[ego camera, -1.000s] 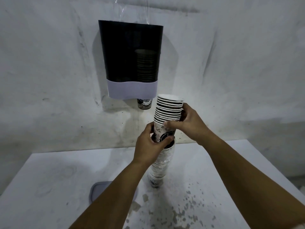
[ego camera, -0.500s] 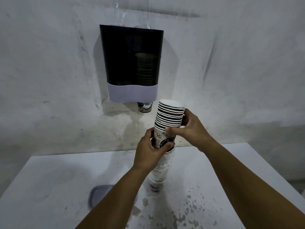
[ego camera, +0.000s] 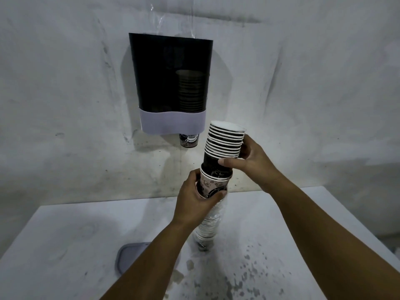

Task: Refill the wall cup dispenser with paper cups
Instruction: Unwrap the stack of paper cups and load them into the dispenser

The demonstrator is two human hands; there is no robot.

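A short stack of nested paper cups [ego camera: 225,141], rims up, sits a little right of the frame's centre, its lowest black cup partly seated in the cup below. The right hand [ego camera: 252,162] grasps this stack from the 3 o'clock side, thumb across the front and fingers curled behind. At 7 o'clock of it, the left hand [ego camera: 195,201] wraps round the top of a long sleeve of cups [ego camera: 208,224], which runs down inside clear plastic wrap to the white table [ego camera: 65,245]. At 11 o'clock of the upper stack hangs the wall cup dispenser [ego camera: 171,83], dark-fronted with a pale band at its base; a column of cups shows dimly inside on its right side, and one printed cup [ego camera: 188,140] pokes out beneath. A grey lid [ego camera: 132,256] lies on the table at 7 o'clock, partly behind the left forearm. Dark specks mark the tabletop toward 5 o'clock.
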